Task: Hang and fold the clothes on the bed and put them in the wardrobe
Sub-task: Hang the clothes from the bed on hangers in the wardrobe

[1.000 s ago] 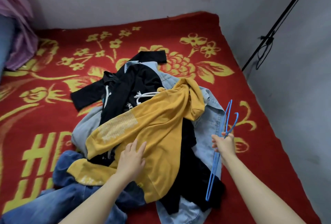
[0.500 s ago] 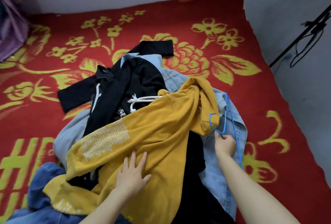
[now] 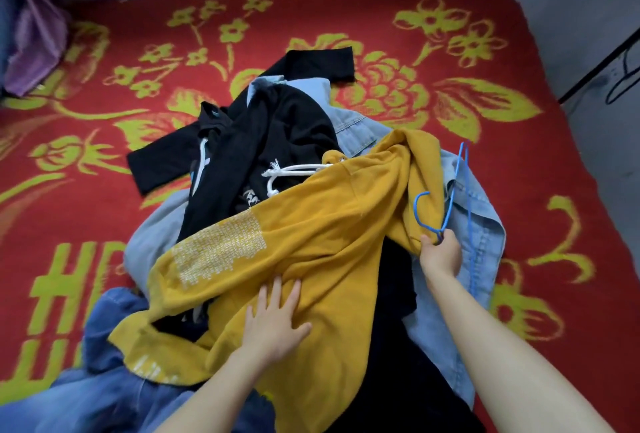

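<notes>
A heap of clothes lies on the red and yellow bed cover [image 3: 346, 9]. On top is a mustard-yellow hoodie [image 3: 311, 235] with white drawstrings. Under it are a black garment [image 3: 263, 134], a light denim shirt [image 3: 481, 235] and blue jeans [image 3: 104, 387] at the near left. My left hand [image 3: 273, 321] rests flat on the hoodie with fingers spread. My right hand [image 3: 440, 252] grips a thin blue wire hanger [image 3: 464, 190] at the hoodie's hood edge, its thumb touching the yellow fabric.
Grey walls close the bed in at the back and right. A black rod with a cable [image 3: 609, 65] leans on the right wall. Purple cloth [image 3: 31, 34] hangs at the far left corner.
My right hand has brought the hanger leftward from the bed's right side up to the hoodie's hood. My left hand stays pressed on the hoodie. The view has come closer.
</notes>
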The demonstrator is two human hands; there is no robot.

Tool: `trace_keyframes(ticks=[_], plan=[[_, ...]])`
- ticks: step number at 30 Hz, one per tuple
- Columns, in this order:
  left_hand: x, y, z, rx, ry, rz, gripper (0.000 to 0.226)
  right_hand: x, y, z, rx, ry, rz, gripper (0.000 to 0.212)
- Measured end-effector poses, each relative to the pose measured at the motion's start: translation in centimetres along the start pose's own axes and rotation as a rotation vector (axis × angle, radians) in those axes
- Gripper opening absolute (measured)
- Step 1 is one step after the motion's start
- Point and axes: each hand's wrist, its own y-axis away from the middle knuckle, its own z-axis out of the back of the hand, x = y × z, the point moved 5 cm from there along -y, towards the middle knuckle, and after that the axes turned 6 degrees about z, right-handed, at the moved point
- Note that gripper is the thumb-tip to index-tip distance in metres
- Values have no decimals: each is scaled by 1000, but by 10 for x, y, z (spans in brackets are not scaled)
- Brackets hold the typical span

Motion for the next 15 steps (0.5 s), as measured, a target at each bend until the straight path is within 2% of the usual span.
trace_keyframes(ticks=[9,15], plan=[[4,86,-7,-77,109,-30,68,-31,102,43,-60,-65,-55,20],[28,140,12,-217,236,-60,64,-3,155,92,-191,-191,-144,35]])
